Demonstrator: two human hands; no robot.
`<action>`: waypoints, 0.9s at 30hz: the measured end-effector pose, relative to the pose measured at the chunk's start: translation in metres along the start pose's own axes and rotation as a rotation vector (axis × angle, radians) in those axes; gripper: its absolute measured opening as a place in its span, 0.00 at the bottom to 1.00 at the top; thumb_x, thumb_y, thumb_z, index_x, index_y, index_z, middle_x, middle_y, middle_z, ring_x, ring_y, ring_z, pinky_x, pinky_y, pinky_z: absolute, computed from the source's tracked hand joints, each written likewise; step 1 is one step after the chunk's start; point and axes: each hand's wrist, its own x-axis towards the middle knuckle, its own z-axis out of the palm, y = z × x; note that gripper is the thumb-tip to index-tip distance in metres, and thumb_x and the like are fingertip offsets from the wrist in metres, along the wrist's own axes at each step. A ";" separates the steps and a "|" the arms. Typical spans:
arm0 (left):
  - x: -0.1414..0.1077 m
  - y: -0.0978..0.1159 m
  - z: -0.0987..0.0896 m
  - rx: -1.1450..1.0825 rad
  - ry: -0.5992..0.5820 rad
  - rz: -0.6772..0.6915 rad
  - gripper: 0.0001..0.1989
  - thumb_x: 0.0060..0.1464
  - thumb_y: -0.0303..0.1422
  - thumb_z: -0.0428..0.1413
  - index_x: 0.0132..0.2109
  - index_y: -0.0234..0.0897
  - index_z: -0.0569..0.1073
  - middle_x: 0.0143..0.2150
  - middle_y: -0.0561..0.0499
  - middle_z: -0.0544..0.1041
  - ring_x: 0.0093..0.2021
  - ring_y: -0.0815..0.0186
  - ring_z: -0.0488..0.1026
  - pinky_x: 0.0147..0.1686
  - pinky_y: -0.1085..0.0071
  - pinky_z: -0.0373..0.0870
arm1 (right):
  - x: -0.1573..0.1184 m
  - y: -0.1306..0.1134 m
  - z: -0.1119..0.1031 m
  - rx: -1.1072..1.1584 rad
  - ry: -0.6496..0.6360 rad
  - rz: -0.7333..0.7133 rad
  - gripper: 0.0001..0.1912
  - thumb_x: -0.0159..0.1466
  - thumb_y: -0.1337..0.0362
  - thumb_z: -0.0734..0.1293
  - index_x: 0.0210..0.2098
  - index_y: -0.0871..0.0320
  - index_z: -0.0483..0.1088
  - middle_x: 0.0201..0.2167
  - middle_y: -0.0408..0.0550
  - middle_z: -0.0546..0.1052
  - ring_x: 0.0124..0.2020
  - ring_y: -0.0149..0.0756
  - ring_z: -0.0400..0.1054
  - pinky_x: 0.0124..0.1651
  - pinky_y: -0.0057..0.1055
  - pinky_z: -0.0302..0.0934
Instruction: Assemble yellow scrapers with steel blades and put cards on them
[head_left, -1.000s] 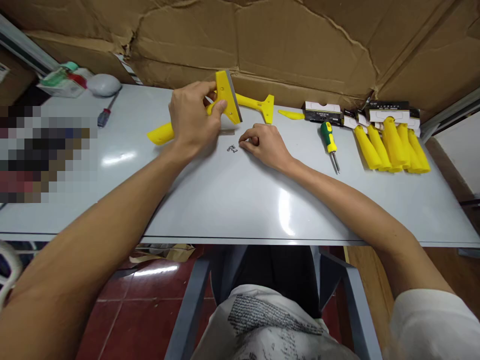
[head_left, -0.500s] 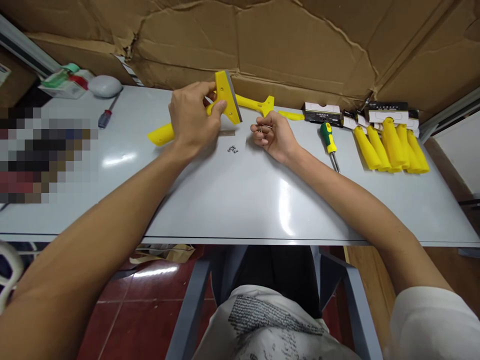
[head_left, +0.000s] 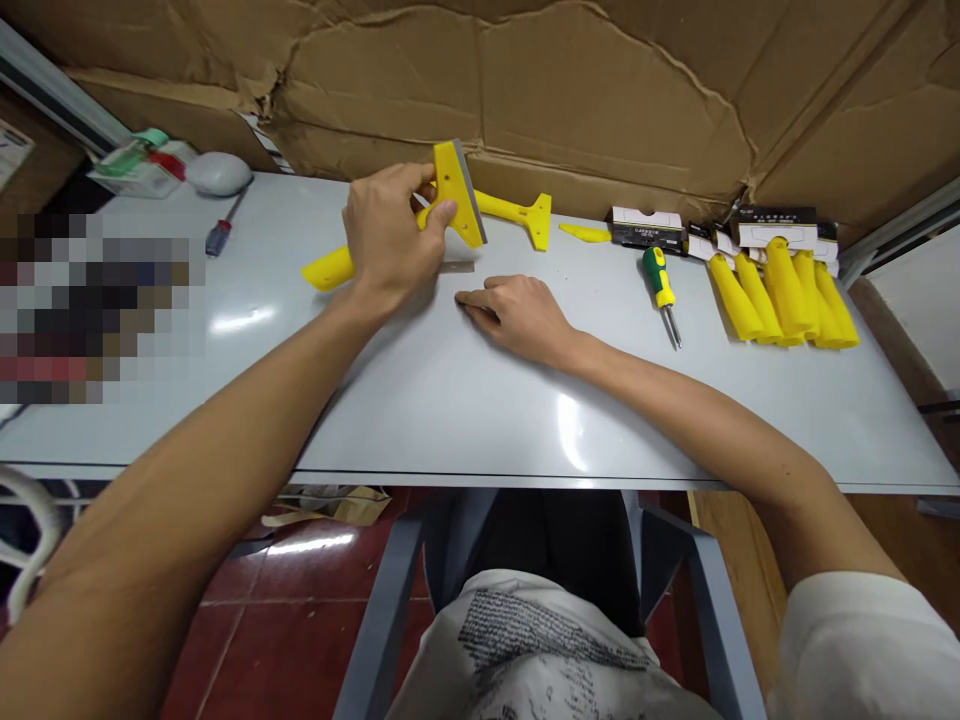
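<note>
My left hand [head_left: 394, 225] grips a yellow scraper [head_left: 457, 195] above the table, its blade edge facing right and its handle end sticking out at the left. To the right, my right hand [head_left: 517, 315] rests low at the tabletop with thumb and forefinger pinched together; it covers the spot where small screws lay, and what the fingertips hold is hidden. A thin metal strip [head_left: 459, 267] lies between the hands. Behind them a second yellow scraper [head_left: 538, 220] lies by the cardboard, with a yellow piece [head_left: 585, 233] right of it.
A green and yellow screwdriver [head_left: 658, 280] lies at the right, near black and white boxes [head_left: 646, 228] and several yellow handles [head_left: 784, 290]. At the back left are a white rounded object [head_left: 217, 174] and another screwdriver [head_left: 218, 238]. Cardboard [head_left: 600, 90] stands behind the table.
My right hand has moved down and left from beside the scraper to the small screws, turning palm down. My left hand still holds the scraper in nearly the same place.
</note>
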 end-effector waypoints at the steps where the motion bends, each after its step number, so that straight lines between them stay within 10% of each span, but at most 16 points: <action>1: 0.000 -0.001 0.001 -0.001 0.013 0.004 0.21 0.68 0.38 0.64 0.66 0.45 0.85 0.59 0.54 0.87 0.50 0.63 0.78 0.62 0.62 0.74 | 0.001 0.001 0.001 0.002 0.001 -0.011 0.23 0.84 0.63 0.59 0.60 0.54 0.87 0.44 0.53 0.84 0.41 0.43 0.71 0.40 0.41 0.44; 10: -0.001 -0.001 0.005 0.004 0.029 -0.002 0.20 0.67 0.35 0.66 0.64 0.43 0.85 0.58 0.52 0.87 0.50 0.61 0.80 0.60 0.62 0.74 | 0.004 0.001 0.003 0.279 0.062 0.025 0.07 0.80 0.69 0.68 0.49 0.58 0.80 0.47 0.51 0.86 0.44 0.40 0.73 0.45 0.38 0.52; 14: -0.002 0.001 0.003 0.008 0.033 -0.007 0.20 0.66 0.37 0.64 0.63 0.45 0.85 0.58 0.54 0.87 0.49 0.62 0.79 0.59 0.63 0.73 | 0.015 0.012 -0.006 0.935 0.289 0.252 0.13 0.79 0.61 0.68 0.36 0.53 0.67 0.31 0.41 0.72 0.33 0.34 0.63 0.41 0.32 0.58; 18: -0.003 0.000 -0.005 0.009 -0.043 0.018 0.24 0.71 0.45 0.59 0.68 0.45 0.82 0.61 0.56 0.86 0.51 0.64 0.78 0.60 0.61 0.73 | 0.007 0.035 -0.034 1.503 0.281 0.561 0.17 0.73 0.59 0.67 0.30 0.51 0.58 0.26 0.38 0.62 0.25 0.30 0.47 0.27 0.29 0.42; 22: -0.004 0.009 -0.014 -0.019 -0.081 0.008 0.29 0.70 0.52 0.61 0.70 0.45 0.81 0.64 0.58 0.86 0.54 0.64 0.79 0.63 0.55 0.74 | -0.033 0.063 -0.062 1.266 0.093 0.640 0.11 0.63 0.68 0.69 0.26 0.54 0.65 0.25 0.45 0.68 0.24 0.30 0.49 0.27 0.31 0.39; 27: -0.031 0.059 -0.025 -0.474 -0.245 -0.054 0.27 0.59 0.57 0.70 0.58 0.48 0.88 0.54 0.53 0.90 0.42 0.61 0.84 0.45 0.56 0.82 | -0.084 0.094 -0.075 0.481 0.040 0.494 0.15 0.57 0.81 0.64 0.34 0.58 0.78 0.29 0.48 0.78 0.34 0.39 0.69 0.43 0.35 0.61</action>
